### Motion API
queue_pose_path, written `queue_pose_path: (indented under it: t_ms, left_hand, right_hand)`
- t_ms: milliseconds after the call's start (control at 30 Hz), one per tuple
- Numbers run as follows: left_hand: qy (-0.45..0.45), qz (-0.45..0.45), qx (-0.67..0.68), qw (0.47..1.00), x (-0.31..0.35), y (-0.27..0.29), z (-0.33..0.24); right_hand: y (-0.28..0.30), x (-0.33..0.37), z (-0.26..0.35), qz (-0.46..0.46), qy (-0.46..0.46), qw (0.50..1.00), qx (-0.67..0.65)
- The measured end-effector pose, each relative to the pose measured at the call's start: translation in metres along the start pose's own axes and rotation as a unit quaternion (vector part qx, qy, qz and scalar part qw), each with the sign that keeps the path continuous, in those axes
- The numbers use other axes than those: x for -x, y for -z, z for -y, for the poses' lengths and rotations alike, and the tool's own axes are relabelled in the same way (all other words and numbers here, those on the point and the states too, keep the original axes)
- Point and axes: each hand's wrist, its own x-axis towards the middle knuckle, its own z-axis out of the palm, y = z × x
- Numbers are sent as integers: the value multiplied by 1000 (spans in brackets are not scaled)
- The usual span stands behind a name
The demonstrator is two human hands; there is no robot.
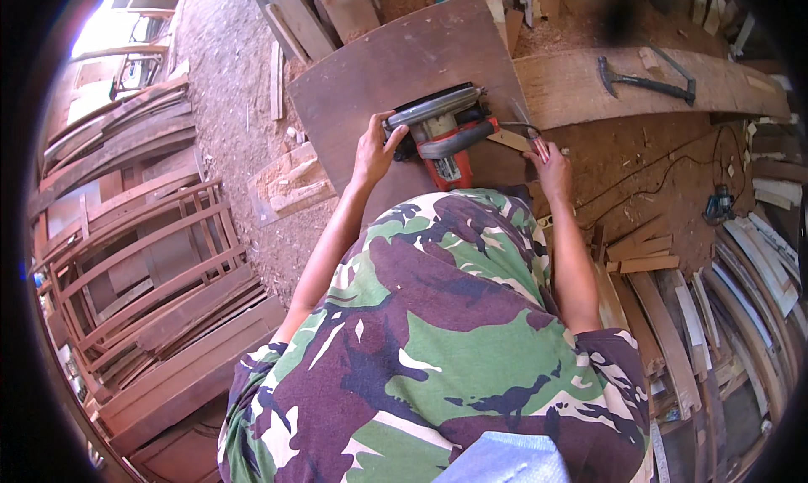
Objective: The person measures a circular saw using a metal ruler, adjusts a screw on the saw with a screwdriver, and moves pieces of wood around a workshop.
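A red and black circular saw [450,138] with a grey metal base plate lies on a large brown wooden board [362,87]. My left hand [375,151] grips the end of the base plate, thumb on the near side and fingers over its edge. To the right of the saw, my right hand [551,167] is closed around a slim tool with a red handle [539,150], which looks like a screwdriver. Its thin shaft points away from me, beside the board's right edge. The saw's blade cannot be made out.
A claw hammer [648,85] rests on a long plank [564,87] at the right. Wood offcuts [316,20] stand behind the board. Stacked wooden frames [143,264] line the left; timber strips [673,331] lie at the right, near a cable and a small dark-teal power tool [720,204].
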Motion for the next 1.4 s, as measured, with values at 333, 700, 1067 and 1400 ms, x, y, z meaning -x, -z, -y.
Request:
queue_pose_path:
  t_ms: [333,700,1067,1400]
  left_hand:
    - [-26,-23,30,999,0,-7,2]
    - [-28,-20,28,999,-3,-8,6]
    - [-45,-32,58,997,-5,-12,12]
    - [-60,-25,31,997,-7,-11,15]
  right_hand:
    - [-38,21,-7,-96,-19,994,59]
    - [-36,15,0,-107,-121,984,71]
    - [-25,3,8,-104,-193,975,40]
    - [-22,2,9,-80,-220,972,33]
